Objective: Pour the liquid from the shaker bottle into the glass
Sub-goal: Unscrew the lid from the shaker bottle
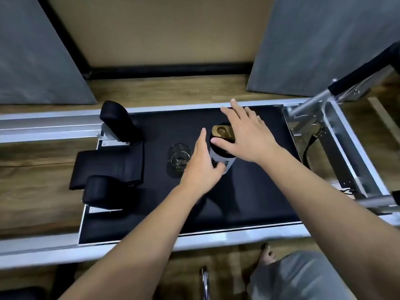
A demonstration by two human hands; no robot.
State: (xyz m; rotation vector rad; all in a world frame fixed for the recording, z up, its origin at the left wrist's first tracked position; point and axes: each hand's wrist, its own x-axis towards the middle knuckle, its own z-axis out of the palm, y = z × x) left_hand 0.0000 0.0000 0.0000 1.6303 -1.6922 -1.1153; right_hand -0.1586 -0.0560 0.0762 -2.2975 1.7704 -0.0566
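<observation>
A white shaker bottle [225, 162] with a black lid and a gold flip cap stands upright on the black padded carriage [249, 191]. Just to its left stands a clear glass [179, 156] with nothing visible in it. My left hand [202, 169] wraps around the bottle's lower body, with the thumb on the near side and the fingers along the left side. My right hand [246, 135] hovers over the lid with its fingers spread, and the thumb tip touches the lid's front edge.
Two black shoulder rests [118, 120] and a headrest [108, 167] sit at the carriage's left end. Metal rails [43, 124] frame it, and a foot bar [337, 87] rises at the right. The floor is wood, and my knee [303, 276] is below.
</observation>
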